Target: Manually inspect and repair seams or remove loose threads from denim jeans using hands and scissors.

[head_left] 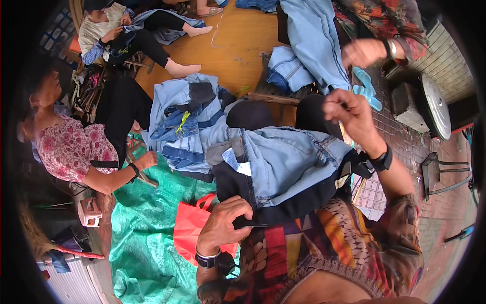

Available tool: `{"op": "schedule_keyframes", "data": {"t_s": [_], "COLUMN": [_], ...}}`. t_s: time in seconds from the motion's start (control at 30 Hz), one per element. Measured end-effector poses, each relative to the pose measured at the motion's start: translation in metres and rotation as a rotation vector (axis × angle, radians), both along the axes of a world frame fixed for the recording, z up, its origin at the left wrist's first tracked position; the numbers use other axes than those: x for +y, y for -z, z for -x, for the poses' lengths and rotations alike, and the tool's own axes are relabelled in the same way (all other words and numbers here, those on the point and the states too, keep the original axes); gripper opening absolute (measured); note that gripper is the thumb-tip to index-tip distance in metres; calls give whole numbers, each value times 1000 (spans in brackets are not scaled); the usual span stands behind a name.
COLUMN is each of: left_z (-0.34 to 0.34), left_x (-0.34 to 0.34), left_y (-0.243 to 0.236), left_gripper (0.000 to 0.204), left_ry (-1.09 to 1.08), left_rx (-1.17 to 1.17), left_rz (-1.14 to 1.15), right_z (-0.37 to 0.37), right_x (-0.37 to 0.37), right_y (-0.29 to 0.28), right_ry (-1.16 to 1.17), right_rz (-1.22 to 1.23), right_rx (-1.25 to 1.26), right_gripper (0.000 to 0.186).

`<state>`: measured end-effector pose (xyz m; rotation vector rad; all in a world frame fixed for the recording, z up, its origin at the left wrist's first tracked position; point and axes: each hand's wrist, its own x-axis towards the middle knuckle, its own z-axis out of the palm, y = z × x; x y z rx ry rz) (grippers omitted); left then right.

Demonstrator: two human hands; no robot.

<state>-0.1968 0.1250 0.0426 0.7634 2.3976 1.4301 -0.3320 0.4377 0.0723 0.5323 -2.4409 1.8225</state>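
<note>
Light blue denim trousers (pixel 288 167) with black cloth along the edge and a white label (pixel 237 161) lie across my lap. My left hand (pixel 223 223) is at the near left edge of the black cloth, fingers curled on it. My right hand (pixel 354 114) is raised above the right end of the trousers, fingers closed around a small dark thing that I cannot make out. Beyond them lies a pile of jeans (pixel 177 101) with yellow-green threads tied on.
Co-workers sit at the left (pixel 61 147), top left (pixel 101 28) and top right (pixel 395 25) around a yellow board (pixel 223 45), handling denim. A red bag (pixel 185 235) is on green tarpaulin (pixel 136 213). Blue slippers (pixel 367 93), a metal lid (pixel 435 106) and a stool (pixel 435 175) are at right.
</note>
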Motion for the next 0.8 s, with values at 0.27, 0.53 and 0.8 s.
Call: {"op": "schedule_keyframes", "data": {"t_s": [0.27, 0.53, 0.8], "left_z": [10, 21, 5], "left_x": [-1, 5, 0], "left_y": [-9, -20, -14], "left_gripper": [25, 27, 26], "left_ry": [52, 183, 156], "left_rx": [-36, -27, -40], "left_rz": [9, 109, 262], "right_z": [-58, -77, -62], "right_x": [164, 170, 74], "right_y": [51, 68, 29], "right_ry": [556, 571, 204], "right_rz": [-784, -754, -287], "right_rx": [16, -14, 21], "right_gripper": [19, 21, 16]}}
